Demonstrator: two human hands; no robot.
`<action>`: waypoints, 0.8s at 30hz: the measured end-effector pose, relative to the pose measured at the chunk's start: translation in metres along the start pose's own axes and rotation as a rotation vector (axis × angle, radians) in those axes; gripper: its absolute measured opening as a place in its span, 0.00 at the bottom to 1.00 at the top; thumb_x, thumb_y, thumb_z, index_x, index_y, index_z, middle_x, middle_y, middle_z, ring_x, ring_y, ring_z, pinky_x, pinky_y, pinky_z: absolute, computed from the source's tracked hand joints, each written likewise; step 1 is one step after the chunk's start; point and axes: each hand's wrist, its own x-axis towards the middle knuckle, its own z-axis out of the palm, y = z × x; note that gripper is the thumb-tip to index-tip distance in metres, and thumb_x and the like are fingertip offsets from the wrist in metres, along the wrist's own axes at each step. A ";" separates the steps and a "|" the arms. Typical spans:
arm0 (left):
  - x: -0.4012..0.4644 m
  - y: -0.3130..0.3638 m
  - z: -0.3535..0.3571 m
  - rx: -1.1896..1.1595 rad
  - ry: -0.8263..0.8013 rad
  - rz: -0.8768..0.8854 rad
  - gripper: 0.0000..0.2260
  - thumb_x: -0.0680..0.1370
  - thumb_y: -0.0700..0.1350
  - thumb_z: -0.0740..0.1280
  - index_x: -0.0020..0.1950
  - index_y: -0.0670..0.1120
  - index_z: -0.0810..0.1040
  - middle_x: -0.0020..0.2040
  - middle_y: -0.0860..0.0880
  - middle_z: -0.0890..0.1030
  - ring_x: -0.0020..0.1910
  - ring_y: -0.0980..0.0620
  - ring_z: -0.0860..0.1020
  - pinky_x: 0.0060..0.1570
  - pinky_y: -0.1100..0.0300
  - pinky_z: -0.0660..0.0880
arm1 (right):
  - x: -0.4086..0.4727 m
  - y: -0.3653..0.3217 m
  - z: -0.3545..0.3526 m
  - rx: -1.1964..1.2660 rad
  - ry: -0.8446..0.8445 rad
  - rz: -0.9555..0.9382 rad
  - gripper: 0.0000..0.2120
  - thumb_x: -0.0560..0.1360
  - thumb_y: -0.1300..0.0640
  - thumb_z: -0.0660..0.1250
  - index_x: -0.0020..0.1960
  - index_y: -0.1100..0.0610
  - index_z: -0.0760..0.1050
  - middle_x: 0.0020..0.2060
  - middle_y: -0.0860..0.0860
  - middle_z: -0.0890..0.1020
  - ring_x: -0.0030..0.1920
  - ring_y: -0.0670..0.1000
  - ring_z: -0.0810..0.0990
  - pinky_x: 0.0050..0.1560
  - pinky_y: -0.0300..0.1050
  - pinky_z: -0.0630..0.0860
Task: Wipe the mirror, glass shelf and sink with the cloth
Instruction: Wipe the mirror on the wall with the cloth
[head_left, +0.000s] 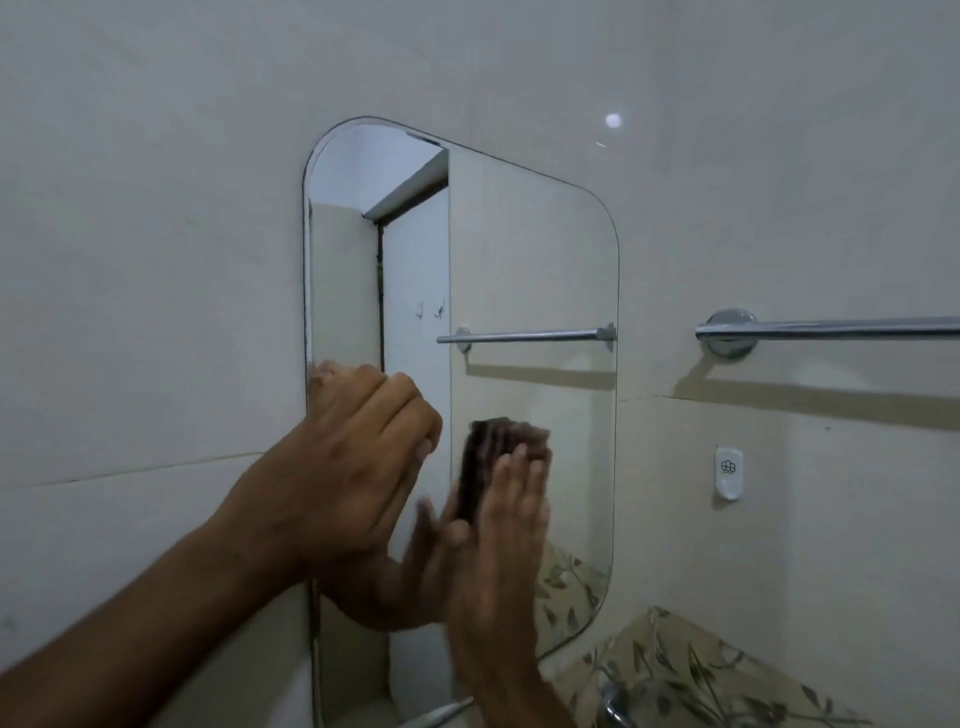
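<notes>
The mirror (519, 249), a rounded rectangle, hangs on the pale tiled wall in the middle of the view. My right hand (504, 551) lies flat with straight fingers and presses a dark brown cloth (501, 434) against the lower middle of the glass; hand and cloth are blurred by motion. My left hand (353, 457) rests on the mirror's lower left part near its edge and holds nothing. Its reflection shows in the glass beneath it. The sink and the glass shelf are not clearly visible.
A chrome towel rail (831, 328) runs along the wall right of the mirror, with a small white hook (728, 473) below it. Leaf-patterned tiles (701, 670) and part of a chrome tap (613, 699) show at the bottom right.
</notes>
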 end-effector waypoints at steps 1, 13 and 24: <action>0.000 0.000 0.000 -0.005 0.057 -0.051 0.07 0.80 0.44 0.57 0.47 0.46 0.74 0.44 0.48 0.72 0.43 0.47 0.68 0.47 0.46 0.68 | -0.008 -0.009 0.004 -0.042 -0.046 -0.121 0.32 0.83 0.36 0.39 0.83 0.49 0.41 0.83 0.48 0.45 0.82 0.53 0.42 0.79 0.56 0.46; 0.004 0.003 0.006 -0.030 0.297 -0.354 0.11 0.82 0.43 0.53 0.46 0.43 0.73 0.41 0.46 0.72 0.41 0.51 0.67 0.40 0.58 0.67 | 0.124 -0.033 -0.018 -0.026 0.113 -0.095 0.30 0.83 0.38 0.38 0.82 0.49 0.43 0.82 0.45 0.46 0.82 0.47 0.41 0.81 0.59 0.45; 0.016 -0.003 -0.017 -0.022 0.257 -0.401 0.09 0.81 0.39 0.56 0.51 0.40 0.75 0.45 0.44 0.74 0.44 0.51 0.68 0.48 0.58 0.70 | 0.104 -0.079 -0.014 -0.011 -0.091 -0.525 0.26 0.85 0.51 0.43 0.82 0.49 0.46 0.82 0.43 0.47 0.82 0.50 0.45 0.80 0.62 0.52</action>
